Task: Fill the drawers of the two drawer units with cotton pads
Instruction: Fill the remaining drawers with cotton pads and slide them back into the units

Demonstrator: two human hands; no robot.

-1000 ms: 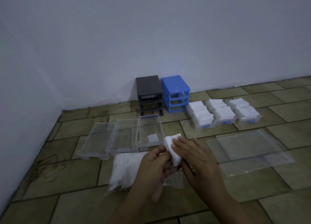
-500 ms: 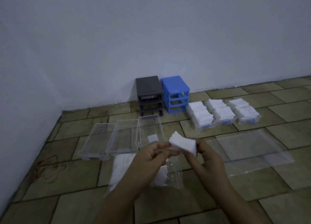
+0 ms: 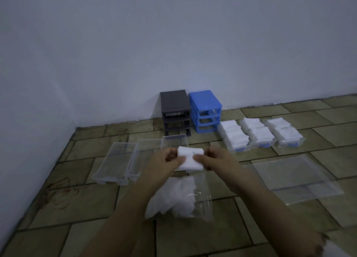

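Both my hands hold a small stack of white cotton pads (image 3: 190, 158) above the floor. My left hand (image 3: 164, 164) grips its left side and my right hand (image 3: 216, 160) pinches its right side. Behind them lie three clear drawers (image 3: 119, 160) side by side; the rightmost is partly hidden by my hands. A dark grey drawer unit (image 3: 174, 111) and a blue drawer unit (image 3: 205, 110) stand against the wall with no drawers in their slots. Right of them sit three drawers full of pads (image 3: 258, 135).
An open clear bag with cotton pads (image 3: 177, 196) lies on the tiled floor under my wrists. Flat clear plastic bags (image 3: 295, 177) lie at the right. Walls close the back and left side.
The pad stack has turned from upright to lying flat between both hands, and my hands have moved forward toward the rightmost clear drawer.
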